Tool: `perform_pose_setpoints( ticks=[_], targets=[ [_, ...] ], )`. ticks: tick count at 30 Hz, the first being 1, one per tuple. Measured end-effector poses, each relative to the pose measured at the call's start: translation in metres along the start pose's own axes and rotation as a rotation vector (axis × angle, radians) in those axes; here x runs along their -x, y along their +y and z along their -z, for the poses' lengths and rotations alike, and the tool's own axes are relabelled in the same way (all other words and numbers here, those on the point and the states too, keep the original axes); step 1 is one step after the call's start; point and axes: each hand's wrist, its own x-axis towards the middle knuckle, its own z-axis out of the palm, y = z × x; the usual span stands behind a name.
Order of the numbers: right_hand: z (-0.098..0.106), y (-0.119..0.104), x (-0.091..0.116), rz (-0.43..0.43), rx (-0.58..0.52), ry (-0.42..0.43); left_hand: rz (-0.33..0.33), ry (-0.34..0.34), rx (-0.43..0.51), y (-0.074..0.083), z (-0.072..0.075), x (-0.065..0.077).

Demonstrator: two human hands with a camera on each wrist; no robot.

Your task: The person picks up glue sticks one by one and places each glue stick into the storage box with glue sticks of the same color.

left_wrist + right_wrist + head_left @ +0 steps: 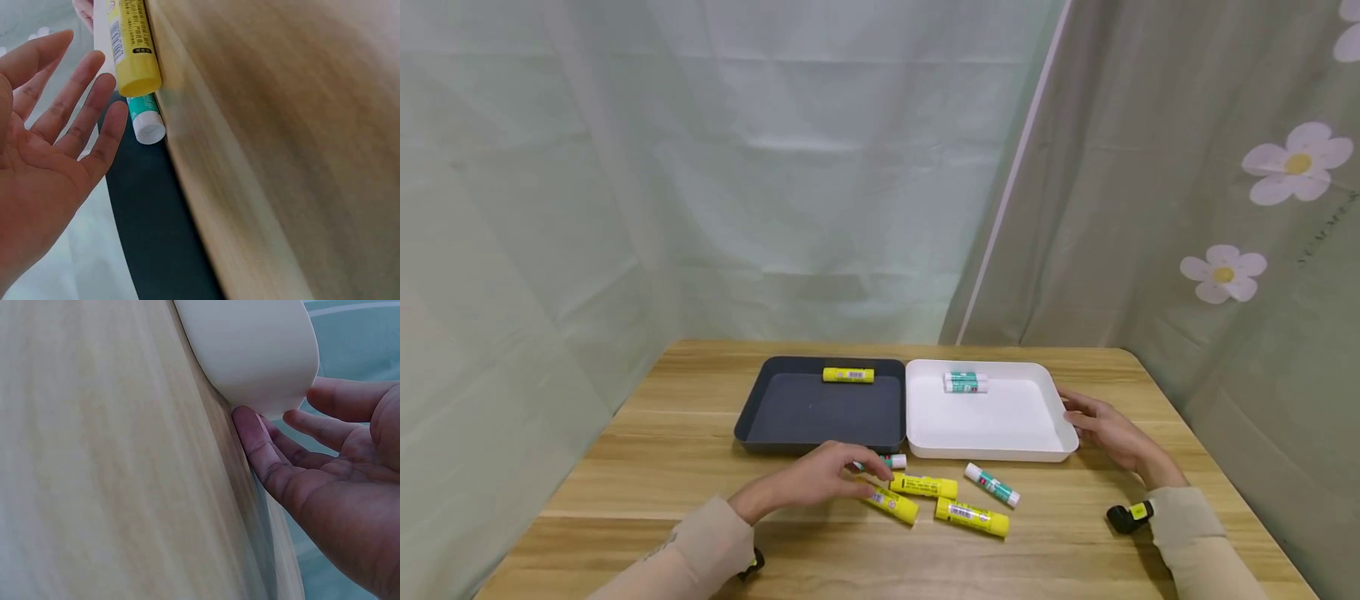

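Observation:
My left hand is held over the near side of the table with its fingers apart and nothing in them. Just beyond its fingertips lie yellow glue sticks, one nearest the hand, another behind it and a third to the right. A white-and-green glue stick is partly hidden behind the left hand; a second one lies farther right. My right hand touches the right end of the white tray, thumb at its side and fingertips low by its base.
The dark tray stands against the white tray's left side, with a yellow glue stick in it. Two white-and-green glue sticks lie side by side in the white tray. Curtains hang behind the wooden table.

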Motion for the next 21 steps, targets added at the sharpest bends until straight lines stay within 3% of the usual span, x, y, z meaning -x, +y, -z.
perform_pose_setpoints(
  ticks=[10,21],
  targets=[
    [0.0003,0.0003,-0.0003,0.000,-0.002,0.003,0.034,-0.018,-0.078,-0.0058,-0.0037,0.0023],
    [-0.0007,0.0003,-0.0010,0.001,0.003,0.007,-0.032,-0.027,-0.165,-0.0071,-0.0069,0.0018]
  ],
)
